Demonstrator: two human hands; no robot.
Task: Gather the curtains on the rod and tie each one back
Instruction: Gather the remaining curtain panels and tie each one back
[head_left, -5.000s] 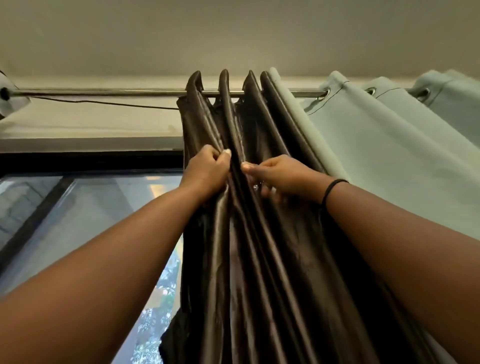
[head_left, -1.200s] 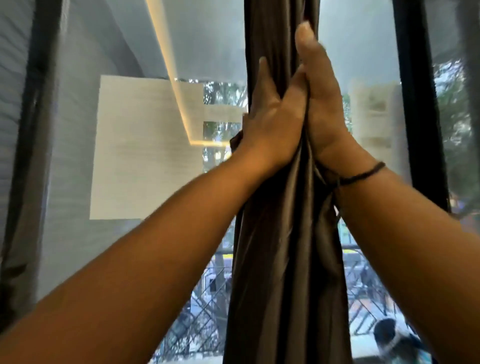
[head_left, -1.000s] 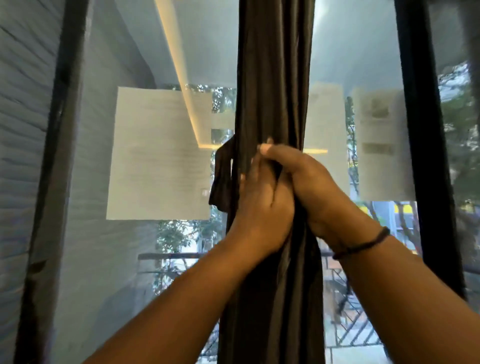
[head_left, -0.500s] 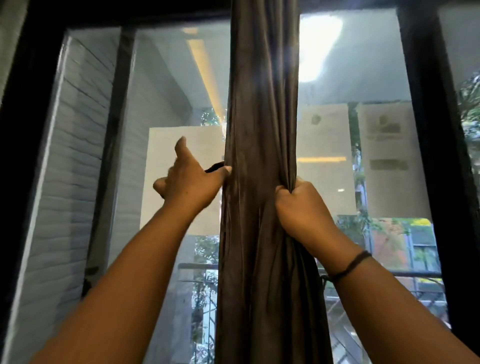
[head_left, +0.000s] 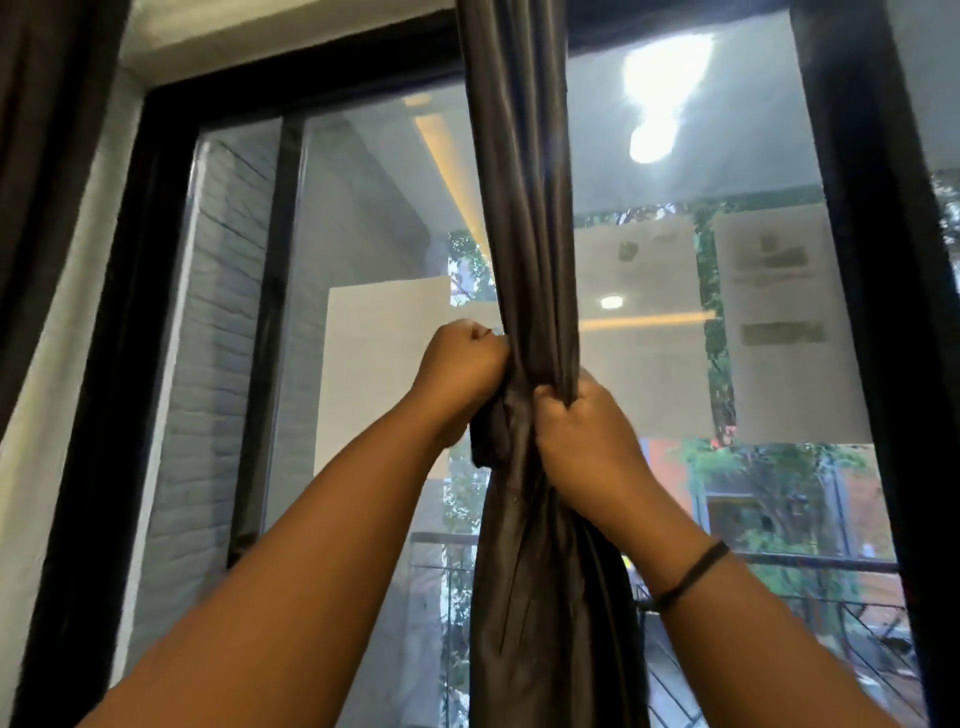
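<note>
Since half a second ago, left hand (head_left: 460, 371) has closed from a raised thumb into a fist against the gathered dark brown curtain (head_left: 524, 218). Right hand (head_left: 582, 436), just beside and slightly lower, grips the bunched folds. Curtain hangs between both hands before the window frame (head_left: 857, 208).

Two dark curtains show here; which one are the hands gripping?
The bunched centre curtain, gripped by the left hand and right hand; the far-left curtain hangs untouched.
</note>
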